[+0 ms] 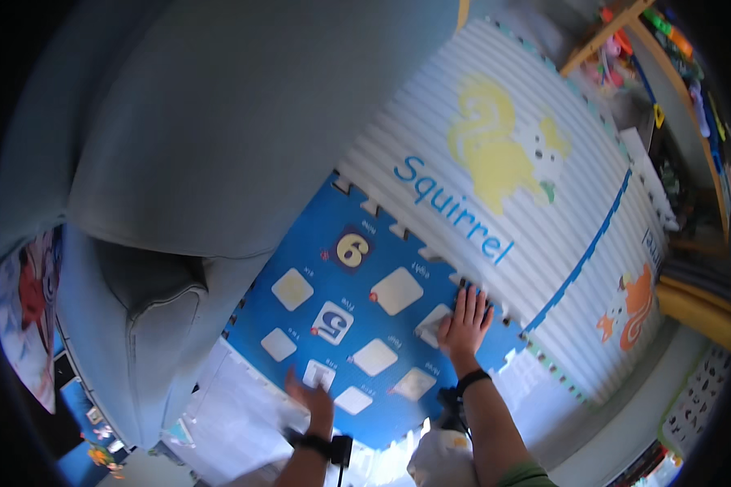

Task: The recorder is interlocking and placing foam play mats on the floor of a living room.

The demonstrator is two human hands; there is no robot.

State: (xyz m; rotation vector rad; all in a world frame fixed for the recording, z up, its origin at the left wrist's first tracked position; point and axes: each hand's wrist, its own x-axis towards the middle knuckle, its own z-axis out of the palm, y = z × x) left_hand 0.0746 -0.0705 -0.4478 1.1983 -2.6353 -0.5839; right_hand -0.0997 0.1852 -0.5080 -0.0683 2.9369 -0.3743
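My right hand [465,323] lies flat with its fingers stretched out, at the seam where a blue foam mat tile [300,280] meets a white striped foam mat tile [430,122]. It presses on the blue tile's toothed edge. My left hand [311,398] is over the blue tile's near left edge, a little blurred, with a finger extended and nothing visible in it. Printed squares and numerals cover the blue tile. A yellow squirrel [495,138] is printed on the white one. Both wrists wear dark bands.
A grey sofa [187,122] fills the left and far side, overhanging the mat. At the right stands a wooden shelf [682,89] with colourful toys. An orange squirrel [629,312] marks another white tile. Pale floor [240,406] shows beside the blue tile.
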